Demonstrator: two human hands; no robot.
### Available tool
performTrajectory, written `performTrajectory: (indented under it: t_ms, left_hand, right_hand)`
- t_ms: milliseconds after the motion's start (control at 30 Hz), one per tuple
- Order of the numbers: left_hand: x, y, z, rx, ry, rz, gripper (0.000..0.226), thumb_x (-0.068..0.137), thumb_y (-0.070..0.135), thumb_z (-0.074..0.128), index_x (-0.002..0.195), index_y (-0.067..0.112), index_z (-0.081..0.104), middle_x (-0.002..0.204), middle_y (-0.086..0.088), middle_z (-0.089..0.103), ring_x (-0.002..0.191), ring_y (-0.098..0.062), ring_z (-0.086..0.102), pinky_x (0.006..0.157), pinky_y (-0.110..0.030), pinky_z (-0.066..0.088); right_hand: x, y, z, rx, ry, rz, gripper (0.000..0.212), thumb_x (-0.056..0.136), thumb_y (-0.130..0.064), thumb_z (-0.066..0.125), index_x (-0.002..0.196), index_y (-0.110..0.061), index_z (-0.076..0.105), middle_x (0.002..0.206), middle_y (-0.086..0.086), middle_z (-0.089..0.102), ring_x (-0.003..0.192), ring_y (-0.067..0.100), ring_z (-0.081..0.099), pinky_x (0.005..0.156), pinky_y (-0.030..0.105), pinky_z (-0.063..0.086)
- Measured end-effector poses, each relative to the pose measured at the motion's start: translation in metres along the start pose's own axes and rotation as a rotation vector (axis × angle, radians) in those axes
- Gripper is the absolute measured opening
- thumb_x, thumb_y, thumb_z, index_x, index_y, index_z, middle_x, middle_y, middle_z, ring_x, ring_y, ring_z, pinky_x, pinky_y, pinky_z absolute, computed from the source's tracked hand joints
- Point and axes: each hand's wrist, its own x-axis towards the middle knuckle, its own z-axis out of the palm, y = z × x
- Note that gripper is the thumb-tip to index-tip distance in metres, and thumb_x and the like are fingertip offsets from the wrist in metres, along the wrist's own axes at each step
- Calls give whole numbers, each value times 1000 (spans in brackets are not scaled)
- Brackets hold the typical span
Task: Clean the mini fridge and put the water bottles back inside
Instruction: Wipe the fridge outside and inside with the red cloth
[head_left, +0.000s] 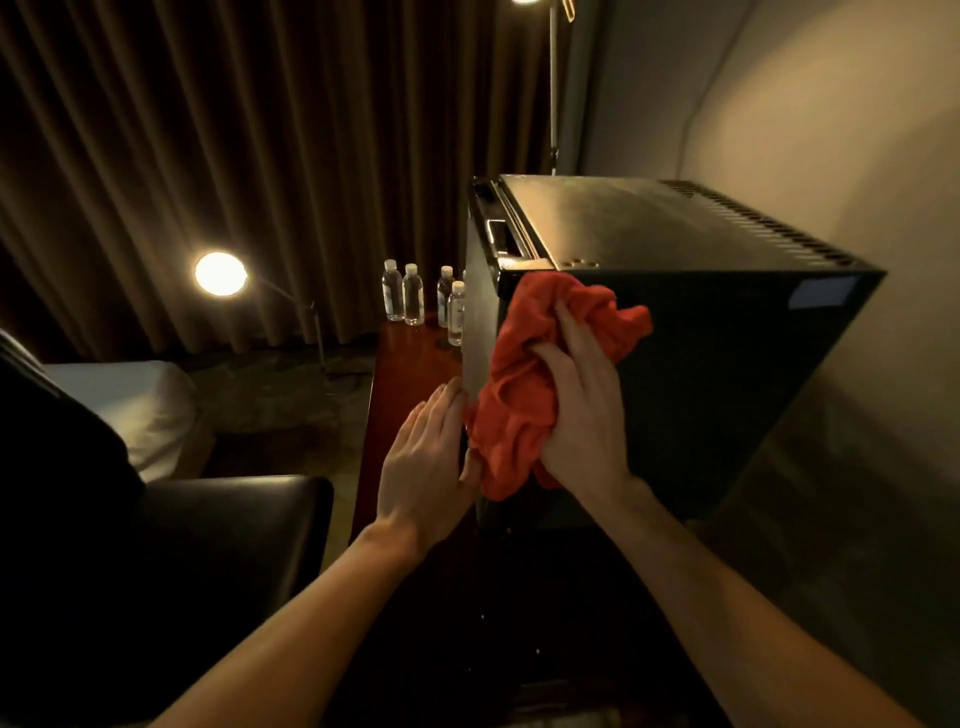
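Observation:
A black mini fridge stands on a dark wooden table, its door facing left. My right hand presses a crumpled orange cloth against the fridge's near side wall, close to the front corner. My left hand lies flat with fingers together against the front edge of the fridge, beside the cloth. Several clear water bottles with white caps stand upright on the table's far end, left of the fridge; one is partly hidden behind the door.
The reddish table top runs along the fridge's left. A black leather chair stands at lower left, a white bed corner beyond it. A lit floor lamp and brown curtains stand behind; a wall is on the right.

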Motion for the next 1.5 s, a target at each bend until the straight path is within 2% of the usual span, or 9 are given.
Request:
performTrajectory:
  t_ms: [167, 367, 500, 833, 933, 1033, 1300, 1433, 1500]
  left_hand:
    - [15, -18, -6, -32, 5, 18, 67, 99, 44, 48, 154, 17, 22, 159, -3, 28, 146, -14, 21, 119, -31, 11]
    - [11, -47, -2, -90, -48, 124, 64, 96, 33, 47, 153, 14, 25, 158, -3, 28, 147, -13, 19, 120, -30, 8]
    - [3, -62, 13, -116, -95, 158, 63, 98, 35, 46, 153, 13, 24, 158, -4, 29, 147, -12, 18, 121, -33, 11]
    - [-48, -92, 88, -46, -259, 180, 68, 96, 37, 46, 154, 17, 18, 161, -1, 19, 145, -5, 4, 122, -32, 7]
    - [-62, -98, 108, -49, -294, 164, 65, 99, 38, 44, 154, 18, 16, 161, 0, 18, 145, -5, 3, 122, -35, 9]
    - [-72, -106, 125, -8, -334, 161, 67, 98, 40, 43, 154, 19, 14, 162, 0, 14, 144, -4, -1, 121, -32, 2]
    - [-86, -117, 130, 29, -387, 120, 71, 98, 40, 47, 155, 19, 11, 163, 1, 9, 141, -2, -7, 116, -26, -8]
    - [-79, -102, 113, 4, -375, 148, 70, 97, 39, 48, 155, 19, 14, 163, 1, 13, 146, -6, 1, 118, -27, -4]
    - [-67, -95, 100, -3, -349, 158, 71, 95, 35, 51, 155, 18, 17, 162, 1, 17, 148, -9, 9, 118, -26, -3]
  right_hand:
    - [30, -18, 23, -190, -138, 83, 85, 87, -52, 52, 155, -28, 7, 162, 2, 13, 149, 18, 6, 117, 56, 16]
    - [-20, -17, 66, -449, -244, 46, 60, 84, -44, 59, 139, -23, 48, 158, 0, 27, 145, 20, 22, 114, 50, 14]
    - [-51, -16, 86, -395, -276, 117, 58, 87, -39, 55, 140, -19, 46, 158, 3, 29, 144, 23, 25, 112, 54, 29]
    - [-158, -4, 135, -261, -488, 257, 64, 77, -15, 79, 136, -15, 54, 154, 7, 36, 140, 27, 36, 111, 44, 33]
    - [-202, 2, 158, -220, -698, 338, 58, 88, -14, 67, 142, -20, 47, 153, 6, 38, 141, 27, 35, 114, 40, 24]
    - [-229, 6, 177, -226, -889, 446, 48, 97, -20, 53, 141, -31, 39, 138, 2, 51, 126, 24, 51, 102, 37, 40]
    - [-220, 13, 181, -133, -822, 445, 35, 96, -17, 53, 131, -26, 54, 134, -3, 56, 124, 21, 54, 102, 33, 42]
    - [-202, 10, 150, -146, -767, 410, 46, 98, -15, 51, 143, -21, 43, 155, 2, 34, 143, 20, 29, 115, 35, 25]
    - [-176, 10, 125, -157, -666, 376, 48, 98, -17, 48, 145, -19, 41, 159, 3, 24, 147, 20, 20, 115, 40, 26]
